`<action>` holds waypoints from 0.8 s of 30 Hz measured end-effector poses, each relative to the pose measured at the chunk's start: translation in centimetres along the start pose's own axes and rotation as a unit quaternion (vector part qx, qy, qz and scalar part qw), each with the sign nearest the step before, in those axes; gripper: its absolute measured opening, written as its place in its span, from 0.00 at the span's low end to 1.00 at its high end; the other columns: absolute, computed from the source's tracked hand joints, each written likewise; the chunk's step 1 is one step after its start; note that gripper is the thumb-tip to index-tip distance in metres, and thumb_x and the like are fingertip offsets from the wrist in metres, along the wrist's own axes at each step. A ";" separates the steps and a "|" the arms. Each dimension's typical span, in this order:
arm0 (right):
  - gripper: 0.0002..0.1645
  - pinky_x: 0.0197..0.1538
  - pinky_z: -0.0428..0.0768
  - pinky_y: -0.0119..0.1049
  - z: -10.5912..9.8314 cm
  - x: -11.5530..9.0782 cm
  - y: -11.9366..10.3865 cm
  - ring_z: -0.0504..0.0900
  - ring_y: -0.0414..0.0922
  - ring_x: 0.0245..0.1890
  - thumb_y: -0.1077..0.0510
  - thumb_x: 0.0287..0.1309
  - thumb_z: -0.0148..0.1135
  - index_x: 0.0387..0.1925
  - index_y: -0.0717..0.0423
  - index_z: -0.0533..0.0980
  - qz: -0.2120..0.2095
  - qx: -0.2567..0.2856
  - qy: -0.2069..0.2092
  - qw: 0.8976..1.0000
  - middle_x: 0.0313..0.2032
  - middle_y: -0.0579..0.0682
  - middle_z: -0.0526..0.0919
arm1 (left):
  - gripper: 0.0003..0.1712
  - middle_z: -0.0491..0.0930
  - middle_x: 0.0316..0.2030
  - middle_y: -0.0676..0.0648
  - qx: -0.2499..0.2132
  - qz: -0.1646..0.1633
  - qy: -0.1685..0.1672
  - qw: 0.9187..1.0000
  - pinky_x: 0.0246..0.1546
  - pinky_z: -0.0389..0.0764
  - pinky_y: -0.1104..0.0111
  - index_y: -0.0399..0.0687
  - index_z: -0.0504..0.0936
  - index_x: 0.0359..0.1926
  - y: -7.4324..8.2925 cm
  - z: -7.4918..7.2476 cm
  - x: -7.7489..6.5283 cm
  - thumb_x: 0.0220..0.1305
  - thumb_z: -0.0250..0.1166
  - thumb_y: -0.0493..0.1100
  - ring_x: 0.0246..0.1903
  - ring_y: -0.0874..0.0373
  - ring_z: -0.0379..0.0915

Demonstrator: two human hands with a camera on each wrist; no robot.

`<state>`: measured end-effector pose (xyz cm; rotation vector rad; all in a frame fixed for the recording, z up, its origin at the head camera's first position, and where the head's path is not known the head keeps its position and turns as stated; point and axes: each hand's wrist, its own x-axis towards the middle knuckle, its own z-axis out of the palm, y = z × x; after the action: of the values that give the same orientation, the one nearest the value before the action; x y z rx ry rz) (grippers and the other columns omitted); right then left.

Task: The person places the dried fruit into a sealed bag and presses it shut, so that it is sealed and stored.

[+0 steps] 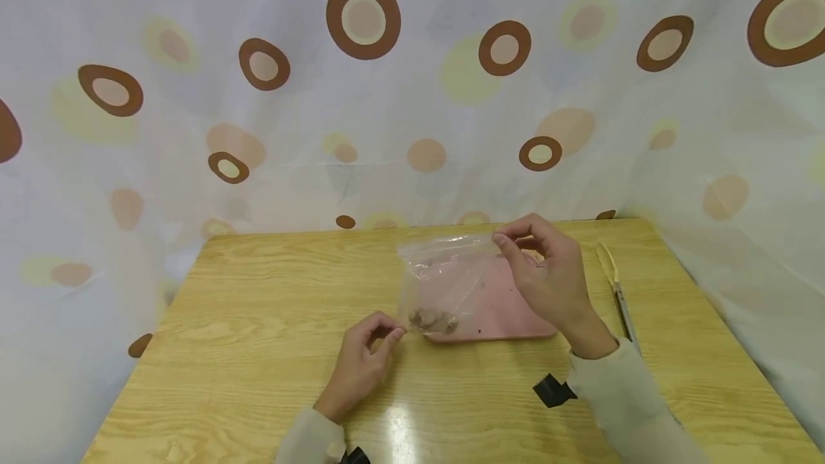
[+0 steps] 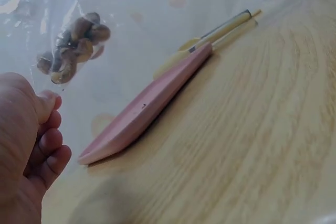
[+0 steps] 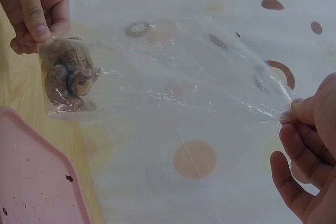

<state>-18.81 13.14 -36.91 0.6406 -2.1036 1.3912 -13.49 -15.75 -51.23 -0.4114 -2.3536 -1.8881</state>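
A clear plastic bag (image 1: 445, 278) is stretched in the air between both hands, above the pink board. Several brown, mottled, rounded lumps (image 2: 79, 45), mushroom-like in look, have gathered at its bottom end. My left hand (image 1: 367, 356) pinches a bottom corner of the bag between thumb and forefinger, close beside the lumps. At the opposite upper corner, my right hand (image 1: 548, 274) pinches the bag's edge, its other fingers loosely bent in the right wrist view. Beneath lies the pink board (image 1: 515, 306), dotted with small dark specks and partly seen through the plastic.
To the right of the board lie tongs (image 1: 619, 292) with pale yellow tips and metal arms. The wooden table (image 1: 271, 292) backs onto a white curtain (image 1: 412, 106) printed with brown rings, which also hangs along both sides.
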 end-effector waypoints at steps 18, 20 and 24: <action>0.13 0.51 0.85 0.23 0.4 -0.6 0.3 0.87 0.38 0.36 0.78 0.61 0.71 0.41 0.61 0.86 -0.054 0.055 -0.057 0.995 0.36 0.57 0.90 | 0.04 0.88 0.39 0.40 0.008 -0.032 0.029 0.999 0.39 0.82 0.75 0.40 0.88 0.46 -0.7 0.0 -0.3 0.76 0.70 0.38 0.37 0.64 0.80; 0.11 0.50 0.85 0.23 0.6 -0.7 0.3 0.87 0.38 0.35 0.77 0.62 0.71 0.41 0.62 0.86 -0.056 0.058 -0.059 0.995 0.36 0.57 0.90 | 0.07 0.86 0.40 0.42 0.019 -0.029 0.037 0.999 0.38 0.81 0.74 0.44 0.87 0.50 -0.4 0.1 -0.1 0.75 0.71 0.40 0.38 0.65 0.78; 0.09 0.50 0.85 0.23 1.0 -0.9 0.3 0.87 0.39 0.33 0.76 0.64 0.71 0.41 0.63 0.86 -0.055 0.056 -0.067 0.995 0.35 0.57 0.90 | 0.17 0.83 0.48 0.41 0.031 0.001 0.049 0.998 0.42 0.80 0.71 0.45 0.82 0.63 0.9 0.3 0.5 0.77 0.69 0.41 0.43 0.62 0.76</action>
<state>-18.53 12.40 -38.00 0.9047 -2.0683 1.4464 -13.65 -15.19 -50.31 -0.3087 -2.3395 -1.7861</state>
